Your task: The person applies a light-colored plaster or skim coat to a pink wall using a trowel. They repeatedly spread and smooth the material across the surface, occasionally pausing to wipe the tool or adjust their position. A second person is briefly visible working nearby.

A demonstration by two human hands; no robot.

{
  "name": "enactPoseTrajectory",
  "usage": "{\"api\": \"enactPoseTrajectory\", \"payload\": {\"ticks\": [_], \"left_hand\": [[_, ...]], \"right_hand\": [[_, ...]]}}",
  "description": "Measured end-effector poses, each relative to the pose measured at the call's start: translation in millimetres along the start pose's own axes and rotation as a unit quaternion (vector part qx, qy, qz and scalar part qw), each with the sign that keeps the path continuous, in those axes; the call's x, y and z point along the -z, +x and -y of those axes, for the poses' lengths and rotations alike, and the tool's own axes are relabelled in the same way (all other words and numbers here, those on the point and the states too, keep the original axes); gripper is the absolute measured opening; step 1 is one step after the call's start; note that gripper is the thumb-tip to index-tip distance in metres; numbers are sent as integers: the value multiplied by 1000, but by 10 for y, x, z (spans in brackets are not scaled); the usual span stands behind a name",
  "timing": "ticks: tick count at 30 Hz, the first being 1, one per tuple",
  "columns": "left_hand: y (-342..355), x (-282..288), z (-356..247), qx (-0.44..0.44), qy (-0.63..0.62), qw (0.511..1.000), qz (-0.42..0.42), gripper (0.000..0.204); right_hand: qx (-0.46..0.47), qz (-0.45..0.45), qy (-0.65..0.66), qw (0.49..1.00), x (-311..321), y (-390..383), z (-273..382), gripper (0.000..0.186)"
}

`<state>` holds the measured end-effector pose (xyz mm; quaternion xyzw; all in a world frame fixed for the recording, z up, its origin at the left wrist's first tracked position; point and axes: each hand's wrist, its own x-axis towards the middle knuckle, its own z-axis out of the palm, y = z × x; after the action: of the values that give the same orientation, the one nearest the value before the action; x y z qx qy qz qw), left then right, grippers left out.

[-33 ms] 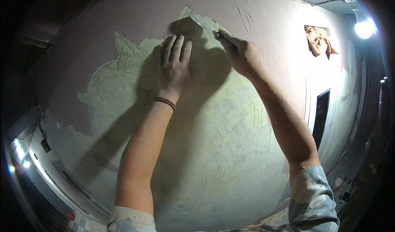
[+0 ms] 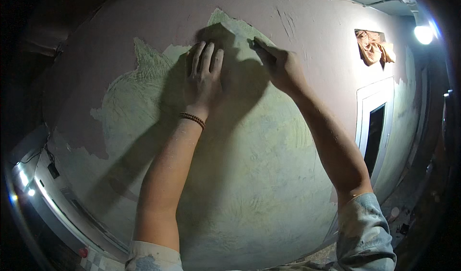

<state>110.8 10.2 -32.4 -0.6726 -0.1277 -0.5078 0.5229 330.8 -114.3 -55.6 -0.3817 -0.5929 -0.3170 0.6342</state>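
1. The ragged-edged pale-green wall patch (image 2: pixel 269 151) fills the middle of the view; judging by its spread, much looks done.
2. Mauve coating (image 2: pixel 153 19) lies above the patch and down its left, seemingly unworked.
3. Left hand (image 2: pixel 205 76): open, fingers extended over the patch's upper part; palm contact unclear.
4. Right hand (image 2: pixel 286 72): closed around a dark tool (image 2: pixel 252 43), perhaps a scraper, at the patch's upper-right edge.

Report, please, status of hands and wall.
Left hand: open, apparently against wall. Right hand: curled, grasp unclear. Wall: part pink, part pale green. Shadow between hands.
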Motion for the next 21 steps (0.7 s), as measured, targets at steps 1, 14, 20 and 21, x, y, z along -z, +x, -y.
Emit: {"api": "enactPoseTrajectory", "payload": {"ticks": [1,14,20,21], "left_hand": [[0,-5,-3,2,4,1000,5,53],[99,37,8,9,-51,999,-4,60],[105,44,5,1,-6,1000,8,59],[104,56,5,1,-27,1000,-5,60]], "right_hand": [[45,-54,31,997,-19,-10,-7,33],[-52,-25,23,998,-13,-15,-115,32],[24,-65,-53,996,32,-111,-108,32],[-99,-22,8,995,54,-102,-88,31]]}}
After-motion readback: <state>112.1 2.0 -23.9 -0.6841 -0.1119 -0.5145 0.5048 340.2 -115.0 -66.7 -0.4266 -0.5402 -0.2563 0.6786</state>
